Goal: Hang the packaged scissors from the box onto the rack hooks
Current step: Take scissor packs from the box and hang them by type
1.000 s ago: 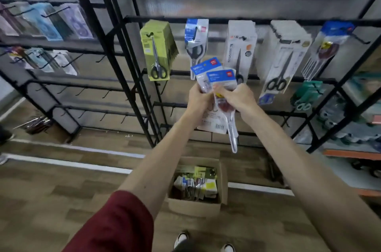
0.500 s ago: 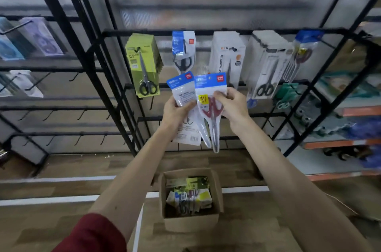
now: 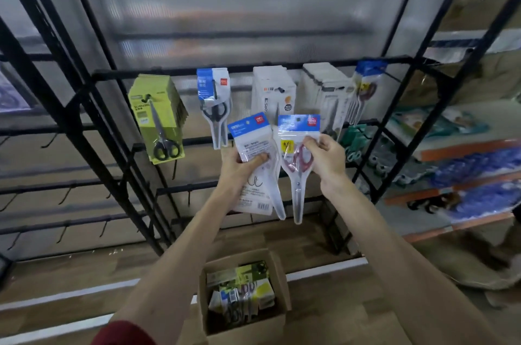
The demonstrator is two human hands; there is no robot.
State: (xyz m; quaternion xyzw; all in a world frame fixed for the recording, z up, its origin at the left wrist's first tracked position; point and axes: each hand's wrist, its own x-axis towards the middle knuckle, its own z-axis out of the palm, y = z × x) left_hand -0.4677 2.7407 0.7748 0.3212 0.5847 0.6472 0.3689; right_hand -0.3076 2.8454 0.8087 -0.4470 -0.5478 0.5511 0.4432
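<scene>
Grip: left hand point(image 3: 239, 167) is clasping the white-backed pack point(image 3: 253, 141), thumb lying across its face; right hand point(image 3: 327, 158) is pinching the red-handled scissors pack point(image 3: 296, 158) at its right edge.
Packs: both are hanging upright in the air in front of the rack point(image 3: 248, 69), blue headers up, tips pointing down, side by side.
Edges: their headers are sitting just below the filled top row, namely the green pack point(image 3: 158, 122), blue-topped pack point(image 3: 214, 102), white packs point(image 3: 273, 93), white stack point(image 3: 327, 90) and far-right pack point(image 3: 366, 88).
Open room: bare hooks point(image 3: 64, 195) are jutting from the lower bars to the left.
Change: since half a second ago the two packs are sitting slightly apart rather than overlapping, and the view is tilting higher.
Box point(image 3: 279, 325): standing open on the floor between the forearms, with more packs lying inside.
Surface: wooden floor point(image 3: 70, 274) with a white line point(image 3: 56, 296) running across it.
Room: translucent panel point(image 3: 239, 6) is backing the rack; stocked shelves point(image 3: 465, 164) are showing at right.
</scene>
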